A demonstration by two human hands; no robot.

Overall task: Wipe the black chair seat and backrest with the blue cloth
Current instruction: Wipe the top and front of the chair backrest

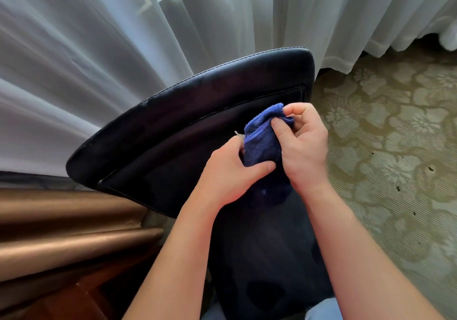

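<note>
Both hands have the cloth [262, 141] bunched between them just above the chair's backrest [188, 111]: the left hand [230, 173] pinches its lower edge, the right hand [304, 144] clasps its upper fold. White curtains [123, 47] hang behind, with patterned carpet [385, 126] to the right.

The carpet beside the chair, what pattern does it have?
A floral pattern, pale flowers on olive green carpet, shown best in the head view.

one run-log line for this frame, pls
left hand: grips blue cloth | right hand: pinches cloth | cloth: bunched above backrest
</note>
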